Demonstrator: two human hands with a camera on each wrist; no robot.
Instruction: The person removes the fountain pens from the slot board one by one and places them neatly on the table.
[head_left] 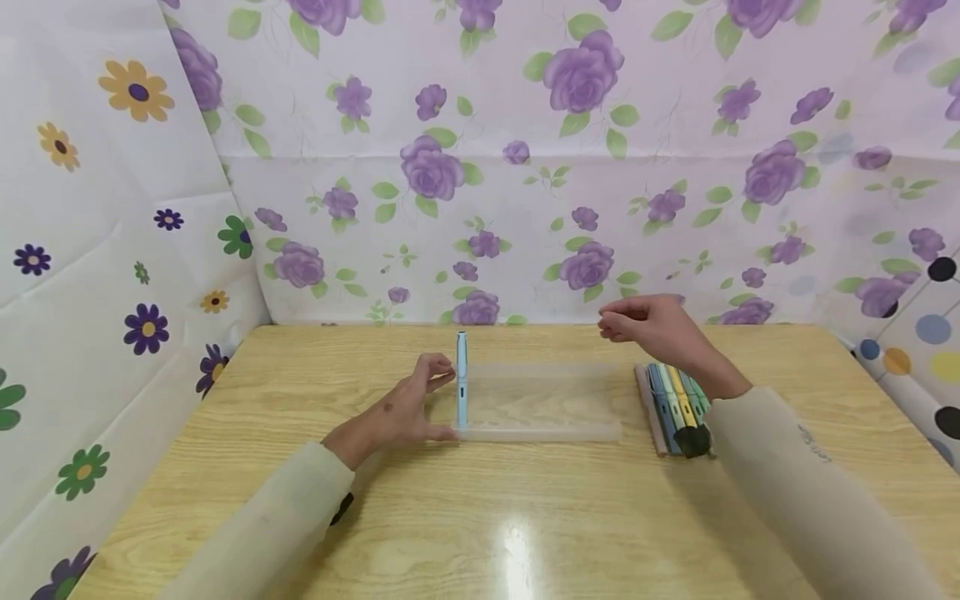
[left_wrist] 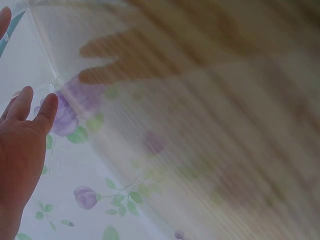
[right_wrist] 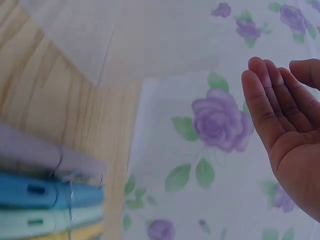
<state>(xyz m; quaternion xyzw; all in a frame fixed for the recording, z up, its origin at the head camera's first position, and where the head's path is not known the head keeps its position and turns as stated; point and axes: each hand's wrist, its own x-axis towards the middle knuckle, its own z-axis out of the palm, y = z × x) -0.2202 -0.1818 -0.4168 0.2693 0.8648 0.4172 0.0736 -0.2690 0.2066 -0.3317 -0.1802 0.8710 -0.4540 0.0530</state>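
Note:
A light blue pen (head_left: 462,383) stands at the left end of a clear plastic pen holder (head_left: 551,432). My left hand (head_left: 411,408) is at that same end, its thumb by the near corner and its fingers by the far part. In the left wrist view the left fingers (left_wrist: 21,105) look fairly straight and spread. My right hand (head_left: 652,329) is raised beyond the holder's right end, holding nothing. The right wrist view shows its fingers (right_wrist: 262,100) extended together, palm visible. Below it lie several pens (head_left: 678,400) in mauve, blue, mint, yellow and green, a thin band across them.
A dark item (head_left: 693,442) is at the near end of the pens. The wooden table (head_left: 450,517) reaches back to a flowered curtain (head_left: 510,208). More patterned cloth hangs at the left (head_left: 90,333) and right sides.

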